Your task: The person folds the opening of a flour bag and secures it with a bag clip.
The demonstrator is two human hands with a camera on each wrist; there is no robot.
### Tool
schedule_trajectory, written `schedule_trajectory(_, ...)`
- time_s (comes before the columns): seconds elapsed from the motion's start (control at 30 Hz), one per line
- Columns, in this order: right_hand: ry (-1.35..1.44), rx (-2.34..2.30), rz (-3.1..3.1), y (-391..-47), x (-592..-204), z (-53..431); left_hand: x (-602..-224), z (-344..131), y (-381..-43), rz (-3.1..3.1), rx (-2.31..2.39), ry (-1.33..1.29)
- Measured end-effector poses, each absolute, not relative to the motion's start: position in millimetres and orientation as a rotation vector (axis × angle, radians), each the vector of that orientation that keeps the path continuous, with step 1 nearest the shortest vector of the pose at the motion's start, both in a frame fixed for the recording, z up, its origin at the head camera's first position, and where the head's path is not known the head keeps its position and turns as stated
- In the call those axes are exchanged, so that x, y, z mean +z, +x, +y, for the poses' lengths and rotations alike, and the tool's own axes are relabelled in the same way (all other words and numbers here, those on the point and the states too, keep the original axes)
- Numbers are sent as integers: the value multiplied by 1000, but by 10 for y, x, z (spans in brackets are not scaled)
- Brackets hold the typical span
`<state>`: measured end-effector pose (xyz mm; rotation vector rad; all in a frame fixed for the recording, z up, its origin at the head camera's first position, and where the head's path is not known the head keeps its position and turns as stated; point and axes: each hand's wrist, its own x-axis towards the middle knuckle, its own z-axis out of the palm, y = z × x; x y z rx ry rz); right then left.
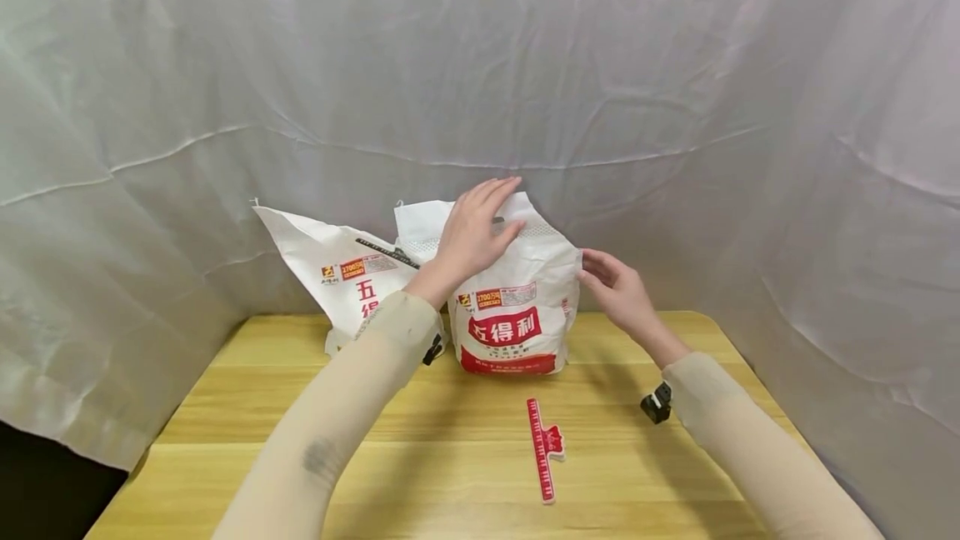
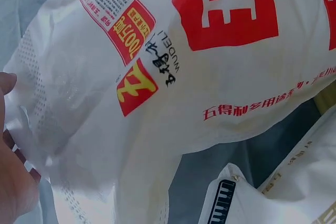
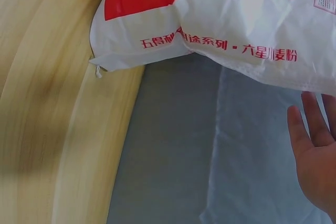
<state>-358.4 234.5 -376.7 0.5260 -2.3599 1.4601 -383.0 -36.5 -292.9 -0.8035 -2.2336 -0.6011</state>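
The left hand lay straight-fingered at the top of the upright bag, the right hand, its grip unclear, at its right edge.

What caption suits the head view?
Left hand at the top, right hand at the side of an upright white bag; red clip on the table in front.

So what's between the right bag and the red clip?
Only a bare strip of table lies between the right bag and the red clip; the head view shows it.
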Motion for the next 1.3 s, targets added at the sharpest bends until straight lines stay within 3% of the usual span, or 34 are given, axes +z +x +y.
schedule_trajectory(0.73, 437, 1647, -2212, -3583, -3726, 2160, -2969, -334, -3837, -2149, -757, -727)
schedule_trajectory(1.3, 408, 1377, -2145, -3533, -3746, 2113, -3009, -423, -3778, -1954, -783, -861)
